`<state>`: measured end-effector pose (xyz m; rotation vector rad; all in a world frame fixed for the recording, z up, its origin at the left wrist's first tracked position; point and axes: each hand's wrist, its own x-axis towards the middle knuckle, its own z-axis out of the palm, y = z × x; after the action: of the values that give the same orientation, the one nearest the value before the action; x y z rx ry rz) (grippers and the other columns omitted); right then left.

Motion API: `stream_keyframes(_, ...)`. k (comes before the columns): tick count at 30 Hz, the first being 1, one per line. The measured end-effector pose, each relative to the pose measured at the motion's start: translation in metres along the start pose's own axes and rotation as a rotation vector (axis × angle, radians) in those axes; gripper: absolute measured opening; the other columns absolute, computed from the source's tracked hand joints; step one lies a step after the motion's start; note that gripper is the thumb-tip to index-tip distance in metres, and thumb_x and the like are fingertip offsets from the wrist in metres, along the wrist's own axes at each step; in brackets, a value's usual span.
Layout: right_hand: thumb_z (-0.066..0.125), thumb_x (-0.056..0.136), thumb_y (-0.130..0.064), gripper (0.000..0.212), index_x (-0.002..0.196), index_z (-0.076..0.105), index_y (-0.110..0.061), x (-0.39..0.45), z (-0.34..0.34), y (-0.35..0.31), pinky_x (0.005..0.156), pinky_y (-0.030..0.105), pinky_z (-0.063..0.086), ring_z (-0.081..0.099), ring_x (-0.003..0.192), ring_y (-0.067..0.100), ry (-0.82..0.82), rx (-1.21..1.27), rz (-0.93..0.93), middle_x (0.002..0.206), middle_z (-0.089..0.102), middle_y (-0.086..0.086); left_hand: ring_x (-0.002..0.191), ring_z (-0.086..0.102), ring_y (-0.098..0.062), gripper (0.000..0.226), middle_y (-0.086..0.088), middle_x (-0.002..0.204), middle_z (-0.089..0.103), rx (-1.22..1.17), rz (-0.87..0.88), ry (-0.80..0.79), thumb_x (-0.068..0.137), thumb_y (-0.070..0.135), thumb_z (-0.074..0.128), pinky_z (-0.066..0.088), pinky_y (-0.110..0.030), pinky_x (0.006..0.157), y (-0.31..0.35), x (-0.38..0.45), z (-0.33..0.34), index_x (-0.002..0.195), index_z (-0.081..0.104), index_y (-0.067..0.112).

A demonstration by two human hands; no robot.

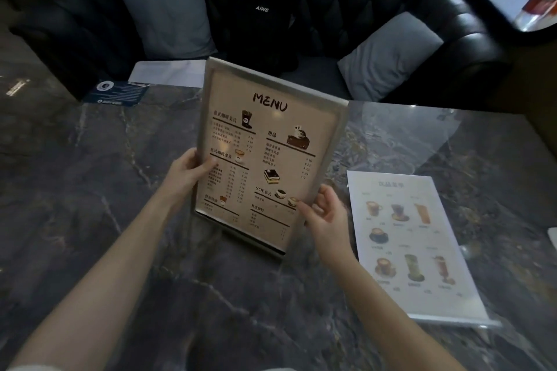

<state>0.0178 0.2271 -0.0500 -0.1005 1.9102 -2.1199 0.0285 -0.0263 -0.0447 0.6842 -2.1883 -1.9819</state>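
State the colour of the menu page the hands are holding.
Beige menu with black lettering, seen best in the head view.

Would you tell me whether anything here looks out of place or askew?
The menu stand leans askew, held by the left hand and right hand; the drinks menu lies flat on the table.

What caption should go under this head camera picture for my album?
Left hand and right hand hold a menu stand at a dark marble table.
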Motion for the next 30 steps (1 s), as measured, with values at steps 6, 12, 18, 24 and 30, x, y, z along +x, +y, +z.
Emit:
stream_keyframes(6, 0.054, 0.084, 0.009, 0.037, 0.093, 0.056, -0.027, -0.009, 0.006, 0.007, 0.073, 0.014, 0.052, 0.065, 0.089, 0.002, 0.040, -0.046, -0.067, 0.096, 0.066, -0.004, 0.086, 0.069, -0.007, 0.017, 0.009, 0.086, 0.075, -0.152, -0.016, 0.026, 0.084, 0.008, 0.061, 0.057, -0.018, 0.070, -0.022, -0.002, -0.009, 0.096, 0.064, 0.020)
stream_keyframes(12, 0.054, 0.085, 0.005, 0.035, 0.095, 0.056, -0.028, -0.016, 0.008, 0.014, 0.077, 0.019, 0.054, 0.065, 0.095, 0.008, 0.038, -0.067, -0.068, 0.099, 0.067, -0.003, 0.084, 0.069, -0.001, 0.020, 0.015, 0.086, 0.075, -0.121, -0.021, -0.035, 0.086, 0.008, 0.057, 0.057, -0.017, 0.069, -0.027, -0.001, -0.013, 0.098, 0.062, 0.022)
stream_keyframes(18, 0.055, 0.087, 0.001, 0.031, 0.096, 0.057, -0.029, -0.027, 0.013, 0.021, 0.083, 0.027, 0.055, 0.064, 0.100, 0.009, 0.025, -0.064, -0.020, 0.106, 0.068, 0.001, 0.090, 0.068, -0.006, 0.021, 0.012, 0.088, 0.075, -0.129, -0.026, -0.004, 0.084, 0.005, 0.059, 0.056, -0.021, 0.077, -0.034, 0.000, -0.019, 0.097, 0.064, 0.021)
stream_keyframes(24, 0.054, 0.088, -0.003, 0.029, 0.102, 0.057, -0.027, -0.029, 0.014, 0.024, 0.088, 0.032, 0.054, 0.063, 0.104, 0.010, 0.011, -0.111, 0.003, 0.110, 0.068, 0.001, 0.082, 0.068, 0.005, 0.019, 0.020, 0.082, 0.074, -0.058, 0.004, 0.047, 0.085, 0.007, 0.060, 0.053, -0.011, 0.068, -0.037, -0.003, -0.016, 0.094, 0.064, 0.023)
stream_keyframes(30, 0.053, 0.089, -0.007, 0.020, 0.107, 0.053, -0.016, -0.028, 0.009, 0.020, 0.086, 0.018, 0.053, 0.062, 0.102, 0.011, -0.050, -0.429, -0.094, 0.109, 0.065, 0.000, 0.082, 0.067, 0.008, 0.021, 0.018, 0.084, 0.073, 0.074, 0.057, 0.026, 0.084, 0.008, 0.061, 0.053, -0.009, 0.067, -0.033, -0.009, -0.019, 0.103, 0.064, 0.016)
